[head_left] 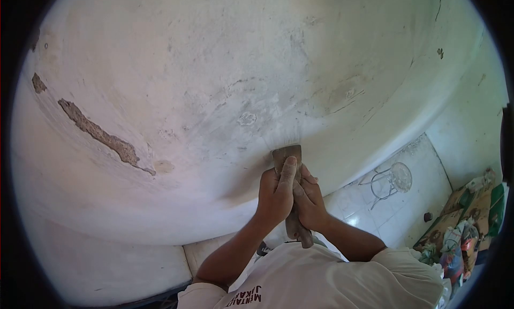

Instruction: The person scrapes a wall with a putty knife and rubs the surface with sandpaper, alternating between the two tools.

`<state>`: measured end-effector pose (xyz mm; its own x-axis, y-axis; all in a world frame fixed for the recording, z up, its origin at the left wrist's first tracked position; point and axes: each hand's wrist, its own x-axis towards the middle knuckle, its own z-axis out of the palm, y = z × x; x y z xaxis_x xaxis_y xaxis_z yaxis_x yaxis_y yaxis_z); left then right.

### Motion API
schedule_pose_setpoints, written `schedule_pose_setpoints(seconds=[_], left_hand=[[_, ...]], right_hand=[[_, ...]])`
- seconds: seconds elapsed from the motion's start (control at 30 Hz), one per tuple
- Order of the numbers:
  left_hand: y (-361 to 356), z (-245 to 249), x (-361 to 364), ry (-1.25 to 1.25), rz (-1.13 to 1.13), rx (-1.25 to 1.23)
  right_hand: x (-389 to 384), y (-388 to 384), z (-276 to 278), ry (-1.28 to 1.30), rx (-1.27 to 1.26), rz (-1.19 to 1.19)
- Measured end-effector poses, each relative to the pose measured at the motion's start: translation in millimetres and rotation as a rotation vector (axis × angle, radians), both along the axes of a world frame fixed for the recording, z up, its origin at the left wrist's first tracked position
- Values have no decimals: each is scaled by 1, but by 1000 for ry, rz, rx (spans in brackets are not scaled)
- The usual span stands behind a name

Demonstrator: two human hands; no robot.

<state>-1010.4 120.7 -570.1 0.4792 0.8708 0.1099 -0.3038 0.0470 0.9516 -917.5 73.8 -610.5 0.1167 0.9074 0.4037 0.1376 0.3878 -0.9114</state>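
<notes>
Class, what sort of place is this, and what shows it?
Likely a room being renovated: white wall with flaking plaster, tiled floor, left hand and right hand pressing a scraper to the wall.

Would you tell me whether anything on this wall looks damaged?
Yes. Left of the scraper, a long strip of coating is missing from the wall, baring rough brown material, with a smaller bare patch above it; a thin crack shows top right.
</notes>
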Motion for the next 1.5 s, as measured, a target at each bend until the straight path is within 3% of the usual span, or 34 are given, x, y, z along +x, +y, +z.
schedule_pose_setpoints(seconds=[0.2, 0.33, 0.47, 0.57, 0.7, 0.8, 1.03, 1.23, 1.3, 1.4, 1.5], left_hand=[[6, 30, 1, -85, 13, 61], [-1, -8, 2, 5, 46, 61], [5, 47, -2, -105, 43, 33], [3, 25, -4, 27, 6, 30], [-3, 11, -3, 5, -35, -57], [-2, 9, -3, 16, -31, -30], [1, -36, 0, 39, -42, -22], [10, 12, -3, -35, 4, 69], [6, 8, -4, -22, -4, 34], [-2, -13, 2, -15, 22, -45], [1, 15, 3, -23, 57, 35]], right_hand=[[7, 6, 23, -42, -11, 14], [-6, 5, 10, 45, 48, -46], [7, 10, 56, -97, -22, 88], [-3, 5, 35, 1, -12, -53], [3, -8, 18, 57, -98, 101], [0, -9, 11, 242, -169, 129], [0, -1, -24, -41, -8, -47], [4, 10, 16, -9, -56, 52], [6, 7, 7, -61, -76, 19], [0, -3, -7, 175, -123, 70], [2, 4, 19, 59, -16, 20]])
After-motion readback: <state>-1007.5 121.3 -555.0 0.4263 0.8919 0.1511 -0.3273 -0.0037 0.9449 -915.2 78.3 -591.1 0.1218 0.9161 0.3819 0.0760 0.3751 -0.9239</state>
